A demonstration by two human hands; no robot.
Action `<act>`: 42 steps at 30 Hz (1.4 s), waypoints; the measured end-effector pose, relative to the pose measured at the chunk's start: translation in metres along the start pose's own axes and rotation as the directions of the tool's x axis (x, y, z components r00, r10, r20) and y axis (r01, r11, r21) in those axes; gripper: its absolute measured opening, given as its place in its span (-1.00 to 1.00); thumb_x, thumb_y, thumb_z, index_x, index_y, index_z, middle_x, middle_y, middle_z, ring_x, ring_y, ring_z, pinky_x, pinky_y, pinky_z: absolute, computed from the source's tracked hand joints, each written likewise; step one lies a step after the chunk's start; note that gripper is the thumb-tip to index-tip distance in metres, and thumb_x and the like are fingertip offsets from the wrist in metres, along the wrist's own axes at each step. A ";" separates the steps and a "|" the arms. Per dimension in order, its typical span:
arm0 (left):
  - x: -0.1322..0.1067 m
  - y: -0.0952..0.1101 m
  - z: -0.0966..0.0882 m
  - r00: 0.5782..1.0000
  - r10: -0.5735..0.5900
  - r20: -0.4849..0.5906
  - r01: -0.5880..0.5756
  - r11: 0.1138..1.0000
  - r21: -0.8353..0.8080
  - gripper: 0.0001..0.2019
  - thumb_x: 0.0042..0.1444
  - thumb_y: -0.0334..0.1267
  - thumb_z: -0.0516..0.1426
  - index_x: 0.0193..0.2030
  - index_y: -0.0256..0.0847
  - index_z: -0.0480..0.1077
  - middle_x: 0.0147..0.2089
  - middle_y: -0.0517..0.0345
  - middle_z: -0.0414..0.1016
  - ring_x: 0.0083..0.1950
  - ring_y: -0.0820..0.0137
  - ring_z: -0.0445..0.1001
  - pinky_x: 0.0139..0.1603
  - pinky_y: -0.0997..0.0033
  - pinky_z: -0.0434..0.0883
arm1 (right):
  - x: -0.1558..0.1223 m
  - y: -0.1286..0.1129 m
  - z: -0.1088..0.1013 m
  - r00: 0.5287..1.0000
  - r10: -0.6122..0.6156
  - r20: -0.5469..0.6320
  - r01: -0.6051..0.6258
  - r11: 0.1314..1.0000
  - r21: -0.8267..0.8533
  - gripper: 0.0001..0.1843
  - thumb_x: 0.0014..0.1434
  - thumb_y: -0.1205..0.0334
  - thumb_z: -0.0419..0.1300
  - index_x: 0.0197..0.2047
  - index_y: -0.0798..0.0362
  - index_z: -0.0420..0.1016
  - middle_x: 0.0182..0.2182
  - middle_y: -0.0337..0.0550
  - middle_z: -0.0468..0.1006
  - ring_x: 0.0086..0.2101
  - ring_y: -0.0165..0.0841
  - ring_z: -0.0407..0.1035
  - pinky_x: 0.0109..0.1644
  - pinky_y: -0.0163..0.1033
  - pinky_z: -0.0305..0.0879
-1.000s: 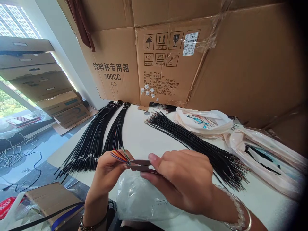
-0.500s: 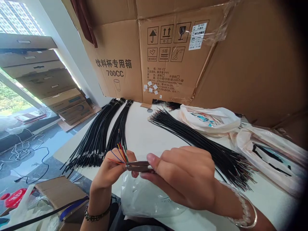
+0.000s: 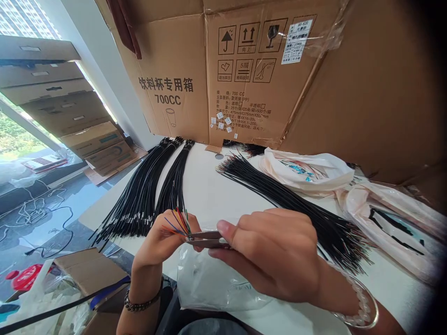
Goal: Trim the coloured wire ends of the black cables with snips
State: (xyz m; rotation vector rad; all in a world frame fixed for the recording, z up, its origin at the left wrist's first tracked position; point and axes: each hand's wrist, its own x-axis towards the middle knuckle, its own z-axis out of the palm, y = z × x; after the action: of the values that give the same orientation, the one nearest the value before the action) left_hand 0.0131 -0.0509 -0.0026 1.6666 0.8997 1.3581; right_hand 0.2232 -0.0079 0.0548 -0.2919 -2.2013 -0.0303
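My left hand (image 3: 159, 244) is closed on the end of a black cable; its thin coloured wires (image 3: 177, 221) fan out above my fingers. My right hand (image 3: 272, 253) is closed on a small metal cutting tool (image 3: 206, 239), its tip right at the base of those wires. Both hands hover over the front edge of the white table (image 3: 209, 190), just above a clear plastic bag (image 3: 209, 286). The cable's black length runs down past my left wrist (image 3: 52, 311).
Two bundles of black cables (image 3: 146, 195) lie left on the table, another bundle (image 3: 293, 209) right. White plastic bags (image 3: 307, 170) sit behind it. A large cardboard box (image 3: 244, 70) walls the back. Flattened boxes (image 3: 63, 107) and floor wires (image 3: 35, 214) are left.
The coloured wires have spread wider and turned more upright in my left hand. Both hands have stayed together, with the tool tip kept at the wires.
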 end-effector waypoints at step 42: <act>0.011 -0.020 -0.010 0.945 0.278 0.170 -0.276 0.960 -0.036 -0.63 0.33 -0.19 0.07 -0.50 -0.28 0.40 -0.51 0.00 0.57 -0.43 0.37 0.57 -0.38 0.47 0.52 | -0.011 0.017 0.022 0.996 0.091 -0.006 -0.086 0.958 0.275 -0.86 0.33 0.21 0.21 -0.17 0.12 0.38 -0.56 -0.36 0.44 -0.59 -0.52 0.23 -0.52 -0.32 0.09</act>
State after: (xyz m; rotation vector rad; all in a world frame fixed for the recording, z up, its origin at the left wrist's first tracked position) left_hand 0.0044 -0.0307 -0.0148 1.9238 0.5698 1.3698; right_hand 0.2160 0.0088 0.0320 -0.2325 -2.1388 0.3187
